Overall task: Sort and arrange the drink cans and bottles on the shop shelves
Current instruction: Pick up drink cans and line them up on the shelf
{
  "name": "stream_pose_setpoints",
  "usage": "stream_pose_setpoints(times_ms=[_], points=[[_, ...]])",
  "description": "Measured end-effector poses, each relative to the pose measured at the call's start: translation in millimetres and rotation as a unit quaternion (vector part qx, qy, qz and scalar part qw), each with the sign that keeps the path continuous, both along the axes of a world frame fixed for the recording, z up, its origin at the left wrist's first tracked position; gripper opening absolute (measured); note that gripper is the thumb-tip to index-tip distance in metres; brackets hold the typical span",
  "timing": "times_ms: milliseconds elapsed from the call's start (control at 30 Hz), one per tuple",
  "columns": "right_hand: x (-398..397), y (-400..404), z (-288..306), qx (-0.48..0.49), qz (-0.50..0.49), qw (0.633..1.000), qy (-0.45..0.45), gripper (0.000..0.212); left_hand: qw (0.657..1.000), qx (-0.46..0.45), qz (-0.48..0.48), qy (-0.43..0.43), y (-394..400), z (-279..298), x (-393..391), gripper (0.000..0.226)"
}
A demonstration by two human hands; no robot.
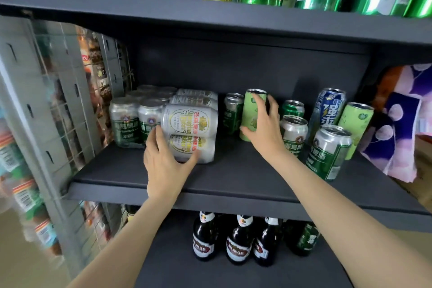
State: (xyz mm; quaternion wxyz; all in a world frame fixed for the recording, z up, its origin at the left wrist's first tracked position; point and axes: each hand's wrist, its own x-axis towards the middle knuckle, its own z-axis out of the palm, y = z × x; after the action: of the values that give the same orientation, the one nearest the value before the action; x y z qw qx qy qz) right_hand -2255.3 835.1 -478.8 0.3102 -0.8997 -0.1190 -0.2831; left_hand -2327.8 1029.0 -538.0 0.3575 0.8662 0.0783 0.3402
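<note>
Head view, looking down along both arms into the middle shelf: the left hand lies with spread, fairly straight fingers against the near end of a shrink-wrapped pack of white cans lying on their sides, pressing or steadying it, not gripping it. The right hand curls round a tall light-green can standing upright near the middle of the shelf, thumb low on the near side and fingers over the far side. From where I stand, the trouble looks likeliest on the right: the loose cans there are crowded, with a silver-and-green can just beside the wrist and a blue can tilted behind it. If the arm swings right while lifting the green can, it could knock these over, and they might roll toward the near edge. The stacked white pack could slide or roll too if pushed unevenly, bumping the wrapped green-label cans touching it on the left. Dark bottles stand on the shelf below, so a falling can might strike glass.
</note>
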Motion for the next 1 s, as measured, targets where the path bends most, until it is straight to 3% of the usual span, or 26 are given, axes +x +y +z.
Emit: stream_pose_setpoints(times_ms=[100, 200, 367, 500, 700, 800, 900, 1000], points=[[32.8, 10.0, 4.3, 0.044, -0.044, 0.997, 0.047, 0.083, 0.999, 0.024, 0.017, -0.039, -3.6, -4.0, 0.1, 0.099], [63.7, 19.1, 5.8, 0.085, -0.101, 0.989, 0.070, 0.076, 0.998, 0.039, 0.029, -0.045, -3.0, -5.9, 3.4, 0.099], [60.0, 31.9, 0.7, 0.161, -0.125, 0.979, -0.005, 0.059, 0.996, 0.063, 0.040, -0.042, 0.5, -8.4, 4.5, 0.098], [-1.2, 27.9, -6.1, 0.186, -0.024, 0.981, -0.048, 0.061, 0.998, 0.044, 0.034, -0.044, 2.0, -6.7, 2.5, 0.091], [-106.3, -31.8, 0.6, 0.189, 0.093, 0.977, -0.044, 0.061, 0.992, -0.070, -0.016, -0.102, -5.9, -2.8, -28.5, 0.062], [-132.8, -65.3, 3.8, 0.191, 0.085, 0.978, -0.009, 0.061, 0.981, -0.062, -0.151, -0.104, -43.7, 5.8, -49.8, 0.058], [-145.0, -82.9, 6.0, 0.188, 0.079, 0.979, -0.007, 0.061, 0.924, -0.025, -0.380, 0.033, -92.6, 14.8, -58.9, 0.071], [-149.4, -88.2, 6.8, 0.201, 0.086, 0.976, 0.004, 0.062, 0.875, -0.057, -0.460, 0.142, -128.6, 17.5, -58.1, 0.082]])
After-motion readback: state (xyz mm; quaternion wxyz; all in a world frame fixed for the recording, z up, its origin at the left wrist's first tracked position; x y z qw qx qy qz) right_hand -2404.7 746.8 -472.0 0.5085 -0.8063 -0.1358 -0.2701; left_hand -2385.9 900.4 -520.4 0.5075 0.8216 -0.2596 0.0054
